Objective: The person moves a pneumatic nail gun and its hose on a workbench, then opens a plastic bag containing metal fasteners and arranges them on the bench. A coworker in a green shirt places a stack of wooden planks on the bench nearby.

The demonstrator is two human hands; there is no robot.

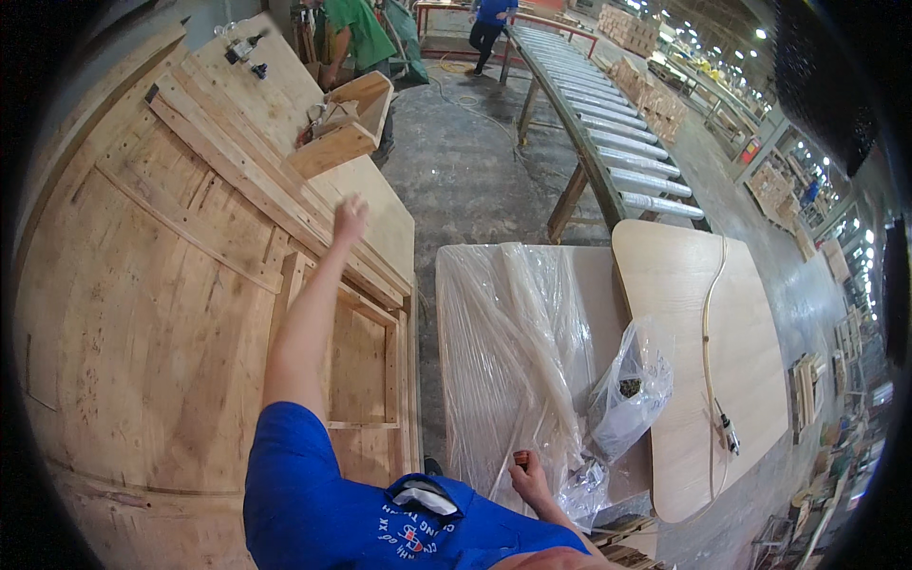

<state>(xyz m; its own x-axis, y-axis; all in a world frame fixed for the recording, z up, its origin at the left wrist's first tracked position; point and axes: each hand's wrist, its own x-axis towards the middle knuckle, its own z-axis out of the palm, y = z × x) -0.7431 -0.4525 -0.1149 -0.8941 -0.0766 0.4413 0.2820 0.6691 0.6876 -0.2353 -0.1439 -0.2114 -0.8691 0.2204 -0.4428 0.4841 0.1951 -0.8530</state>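
Note:
My left arm reaches forward over a wooden workbench with long timber rails. My left hand is closed above the rails, beside a pale plywood panel; whatever its fingers hold, if anything, cannot be made out. Low in front of my body, my right hand is closed around a small orange-and-black tool, whose kind is mostly hidden by the fingers. Next to that hand, clear plastic sheeting drapes over a stack of panels. A clear plastic bag with small dark pieces in it lies on the sheeting's right side.
On the right, a wood panel with rounded corners carries an air hose and a pneumatic tool. A roller conveyor runs ahead. An open wooden box stands near a person in green; another person in blue is farther off.

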